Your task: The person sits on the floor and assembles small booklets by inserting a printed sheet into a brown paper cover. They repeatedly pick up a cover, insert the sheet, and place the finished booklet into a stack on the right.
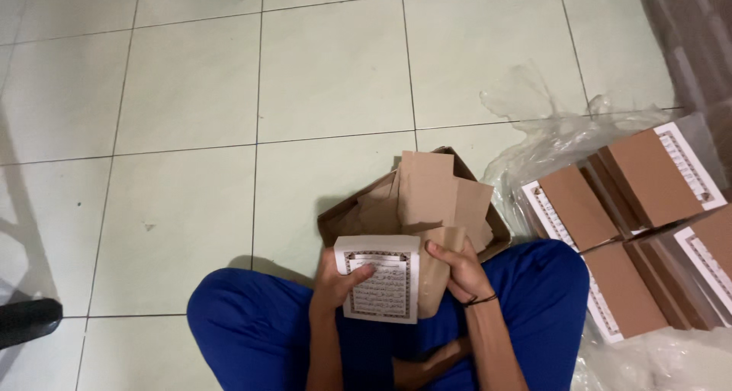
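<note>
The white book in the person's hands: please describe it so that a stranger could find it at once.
Start at the person's blue-trousered legs crossed on the pale tiled floor. Above the lap, the left hand and right hand hold the white book. It alone shows a bordered printed page; the stacked books beside it wear brown wrappers.

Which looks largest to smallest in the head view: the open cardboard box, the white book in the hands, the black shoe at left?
1. Open cardboard box
2. White book, held by left hand and right hand
3. Black shoe, partly cut off by the frame, so unsure
</note>
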